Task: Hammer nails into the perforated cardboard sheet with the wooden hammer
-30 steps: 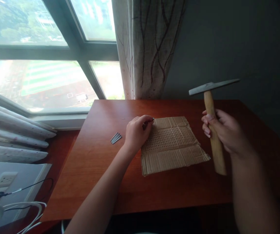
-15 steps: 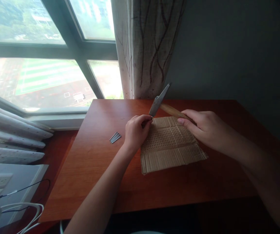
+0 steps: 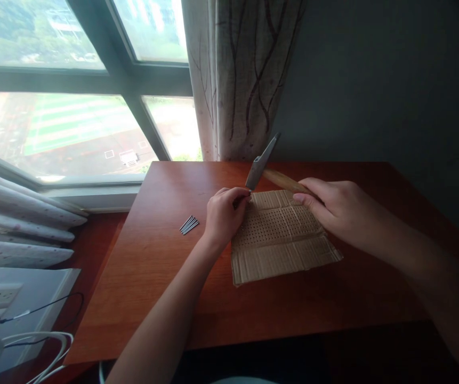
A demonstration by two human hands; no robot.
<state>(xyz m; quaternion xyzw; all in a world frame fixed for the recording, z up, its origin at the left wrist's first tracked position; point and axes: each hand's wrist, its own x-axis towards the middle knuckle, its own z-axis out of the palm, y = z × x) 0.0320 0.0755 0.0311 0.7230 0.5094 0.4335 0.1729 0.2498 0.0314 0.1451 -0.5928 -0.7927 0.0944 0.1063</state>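
A piece of brown cardboard (image 3: 281, 242) full of small holes lies on the reddish wooden table (image 3: 161, 266). My left hand (image 3: 223, 216) is closed at the cardboard's far left corner, pinching a nail upright there. My right hand (image 3: 339, 210) grips the wooden handle of a hammer (image 3: 267, 168). The hammer's grey metal head rests down at the nail, right above my left fingertips. A small bunch of loose nails (image 3: 190, 224) lies on the table to the left of my left hand.
A window and a patterned curtain (image 3: 245, 80) stand behind the table, with a dark wall to the right. At lower left are a wall socket (image 3: 3, 296) and white cables (image 3: 49, 346).
My right hand swung the hammer down from raised at the right onto the nail held by my left hand, and it has stayed there for the last half second.
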